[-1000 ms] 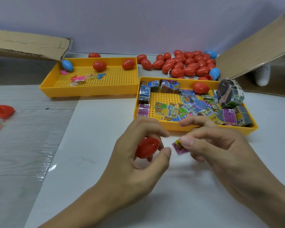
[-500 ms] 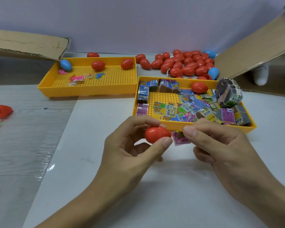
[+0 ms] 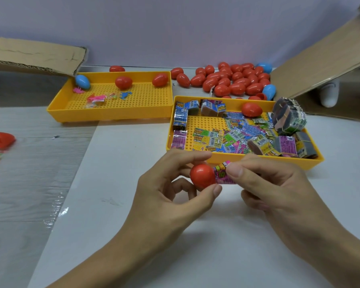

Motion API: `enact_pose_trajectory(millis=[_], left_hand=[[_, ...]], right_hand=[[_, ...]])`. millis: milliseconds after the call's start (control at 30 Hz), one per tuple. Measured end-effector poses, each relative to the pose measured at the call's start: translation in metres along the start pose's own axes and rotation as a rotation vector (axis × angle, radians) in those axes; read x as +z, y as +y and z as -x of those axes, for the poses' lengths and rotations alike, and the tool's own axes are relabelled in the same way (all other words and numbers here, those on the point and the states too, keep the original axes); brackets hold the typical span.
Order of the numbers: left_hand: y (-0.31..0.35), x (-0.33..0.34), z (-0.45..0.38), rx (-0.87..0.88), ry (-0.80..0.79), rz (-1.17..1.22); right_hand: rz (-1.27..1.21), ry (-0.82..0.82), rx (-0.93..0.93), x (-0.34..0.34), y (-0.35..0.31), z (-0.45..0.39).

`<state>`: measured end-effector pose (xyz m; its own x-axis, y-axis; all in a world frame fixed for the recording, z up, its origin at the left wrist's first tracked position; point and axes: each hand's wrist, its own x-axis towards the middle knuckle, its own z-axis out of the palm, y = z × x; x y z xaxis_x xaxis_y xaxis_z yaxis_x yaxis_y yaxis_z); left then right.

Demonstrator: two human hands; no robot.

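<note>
The left hand (image 3: 166,196) pinches a red egg (image 3: 202,176) between thumb and forefinger; the right hand (image 3: 272,183) pinches a pink packet (image 3: 222,173) against it.

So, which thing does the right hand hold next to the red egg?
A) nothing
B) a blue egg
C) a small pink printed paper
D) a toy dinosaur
C: the right hand pinches a small pink printed paper right beside the red egg that the left hand grips.

Glossy red egg half (image 3: 202,176), touching pink leaflet (image 3: 223,175)
</note>
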<state>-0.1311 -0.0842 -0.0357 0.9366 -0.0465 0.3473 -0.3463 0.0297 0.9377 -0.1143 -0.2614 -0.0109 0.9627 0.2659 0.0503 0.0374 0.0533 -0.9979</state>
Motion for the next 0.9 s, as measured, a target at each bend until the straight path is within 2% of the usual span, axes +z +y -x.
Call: enact_pose_trajectory(millis=[533, 767, 900], left_hand=[[0.0014, 0.0002, 0.0024, 0.098, 0.01, -0.077], [0.0055, 0.0024, 0.0035, 0.218, 0.04, -0.209], [0.0071, 0.0024, 0.0046, 0.276, 0.072, -0.314]], right_hand=[[0.101, 0.033, 0.049, 0.0014, -0.003, -0.0001], [0.101, 0.087, 0.208, 0.0028, -0.0011, -0.0008], [0.085, 0.058, 0.259, 0.0039, -0.0051, -0.0023]])
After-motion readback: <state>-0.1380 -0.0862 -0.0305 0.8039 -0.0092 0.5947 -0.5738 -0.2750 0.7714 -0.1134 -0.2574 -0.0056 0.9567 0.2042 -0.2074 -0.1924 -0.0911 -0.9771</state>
